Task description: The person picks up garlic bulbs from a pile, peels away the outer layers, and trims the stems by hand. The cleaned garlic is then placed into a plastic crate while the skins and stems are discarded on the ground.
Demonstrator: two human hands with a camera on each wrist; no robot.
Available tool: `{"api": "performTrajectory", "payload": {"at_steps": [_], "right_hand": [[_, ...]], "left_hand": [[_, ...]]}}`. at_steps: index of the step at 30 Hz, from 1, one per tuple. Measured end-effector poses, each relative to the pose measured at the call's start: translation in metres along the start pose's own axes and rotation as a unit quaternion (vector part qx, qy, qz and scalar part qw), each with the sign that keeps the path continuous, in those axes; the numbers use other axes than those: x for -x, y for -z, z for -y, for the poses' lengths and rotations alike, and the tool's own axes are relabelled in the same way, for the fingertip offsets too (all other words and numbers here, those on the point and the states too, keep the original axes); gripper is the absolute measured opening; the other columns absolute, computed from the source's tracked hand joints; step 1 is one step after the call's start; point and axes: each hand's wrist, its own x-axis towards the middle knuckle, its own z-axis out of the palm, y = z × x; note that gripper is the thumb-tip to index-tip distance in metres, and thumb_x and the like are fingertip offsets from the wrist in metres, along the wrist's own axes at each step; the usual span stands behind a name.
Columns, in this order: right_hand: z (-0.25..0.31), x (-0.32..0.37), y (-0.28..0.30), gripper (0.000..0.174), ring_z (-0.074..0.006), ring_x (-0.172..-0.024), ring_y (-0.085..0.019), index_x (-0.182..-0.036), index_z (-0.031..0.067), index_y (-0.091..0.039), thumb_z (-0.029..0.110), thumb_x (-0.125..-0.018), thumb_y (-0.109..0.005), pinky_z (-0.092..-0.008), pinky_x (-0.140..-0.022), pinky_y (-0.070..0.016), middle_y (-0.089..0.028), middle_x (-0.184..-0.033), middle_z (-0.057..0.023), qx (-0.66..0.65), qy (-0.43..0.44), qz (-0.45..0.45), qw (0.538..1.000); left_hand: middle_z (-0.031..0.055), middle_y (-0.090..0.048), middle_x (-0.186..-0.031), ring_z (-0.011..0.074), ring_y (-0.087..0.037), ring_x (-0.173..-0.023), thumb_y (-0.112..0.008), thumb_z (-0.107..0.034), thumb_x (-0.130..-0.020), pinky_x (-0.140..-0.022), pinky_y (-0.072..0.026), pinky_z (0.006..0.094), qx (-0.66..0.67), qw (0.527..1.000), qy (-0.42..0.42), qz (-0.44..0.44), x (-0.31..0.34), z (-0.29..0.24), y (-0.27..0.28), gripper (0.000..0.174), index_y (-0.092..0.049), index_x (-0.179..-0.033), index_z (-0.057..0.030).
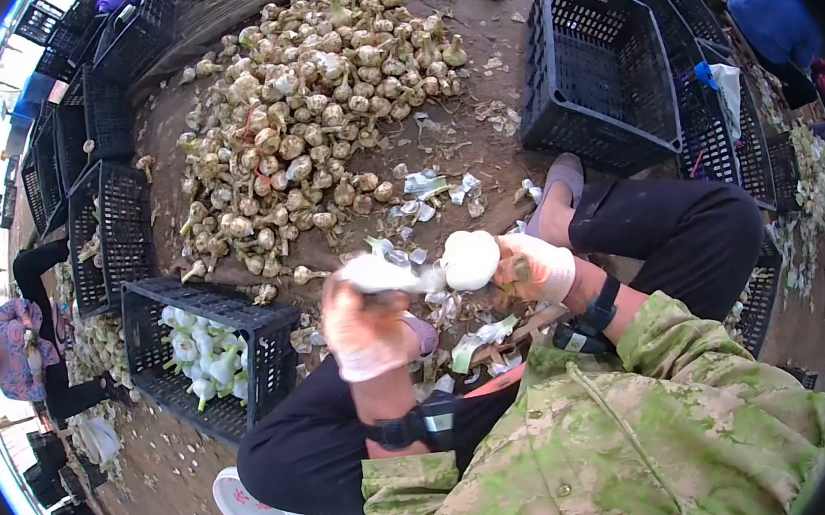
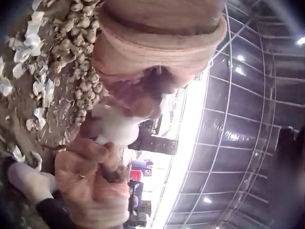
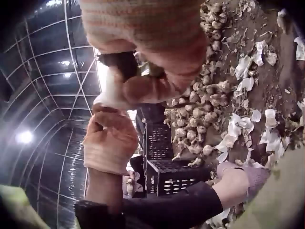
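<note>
White garlic bulb [image 1: 470, 259] sits mid-frame, gripped in my gloved right hand [image 1: 536, 267]; my left hand [image 1: 367, 325] grasps a blurred white piece [image 1: 379, 274] beside it, below the brownish garlic heap [image 1: 317, 117].

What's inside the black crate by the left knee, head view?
Inside the black crate: clean white garlic bulbs, some with greenish stems, piled together. Crate floor and anything under the top bulbs: covered, can't tell.
</note>
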Motion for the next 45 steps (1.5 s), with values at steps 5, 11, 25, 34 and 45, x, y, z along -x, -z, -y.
{"api": "performTrajectory", "payload": {"at_steps": [5, 11, 25, 34, 45], "right_hand": [[0.002, 0.004, 0.007, 0.071, -0.0126, -0.089, -0.056, -0.129, 0.0049, -0.036, 0.025, -0.073, -0.072, -0.0277, -0.074, -0.0505, -0.053, -0.112, -0.0050, -0.095, 0.005, -0.014, 0.995], [0.008, 0.002, 0.000, 0.051, -0.0101, -0.072, -0.056, -0.122, 0.0036, -0.044, 0.028, -0.081, -0.063, -0.0206, -0.058, -0.0422, -0.057, -0.101, -0.0063, 0.256, -0.124, -0.047, 0.958], [-0.011, -0.046, 0.035, 0.022, -0.0114, -0.066, -0.057, -0.109, 0.0056, -0.052, 0.007, -0.089, -0.044, -0.0249, -0.054, -0.0445, -0.058, -0.077, -0.0018, 0.168, -0.065, -0.260, 0.949], [-0.011, -0.063, 0.070, 0.025, -0.0129, -0.068, -0.053, -0.111, 0.0010, -0.049, 0.006, -0.087, -0.047, -0.0293, -0.064, -0.0498, -0.052, -0.083, -0.0034, 0.125, -0.145, -0.328, 0.925], [-0.018, -0.053, 0.092, 0.025, -0.0114, -0.064, -0.052, -0.112, 0.0015, -0.049, 0.005, -0.087, -0.049, -0.0243, -0.060, -0.0454, -0.055, -0.076, -0.0034, 0.043, -0.145, -0.334, 0.931]], "left_hand": [[0.0146, -0.059, -0.093, 0.0194, -0.062, -0.077, -0.071, -0.009, -0.068, -0.059, -0.0527, 0.0298, -0.596, 0.801, 0.057, -0.005, -0.009, -0.011, 0.030, 0.045, -0.051, -0.107, 0.0001], [0.0128, -0.049, -0.118, 0.0223, -0.048, -0.111, -0.076, -0.003, -0.056, -0.094, -0.0389, 0.0304, -0.564, 0.781, -0.128, 0.234, 0.015, 0.045, 0.010, 0.080, -0.039, -0.127, -0.0063], [0.0037, -0.056, -0.090, 0.0132, -0.052, -0.067, -0.069, -0.015, -0.074, -0.054, -0.0420, 0.0251, -0.229, 0.922, -0.109, -0.294, -0.121, -0.032, 0.094, 0.046, -0.049, -0.114, -0.0074], [0.0183, -0.055, -0.113, 0.0290, -0.052, -0.106, -0.072, -0.018, -0.065, -0.093, -0.0382, 0.0347, -0.818, 0.525, -0.200, -0.125, -0.281, -0.036, 0.106, 0.052, -0.055, -0.111, -0.0007], [0.0162, -0.060, -0.094, 0.0331, -0.058, -0.087, -0.061, -0.025, -0.074, -0.078, -0.0455, 0.0397, -0.872, 0.431, -0.192, -0.129, -0.339, -0.009, 0.112, 0.032, -0.055, -0.098, -0.0056]]}}
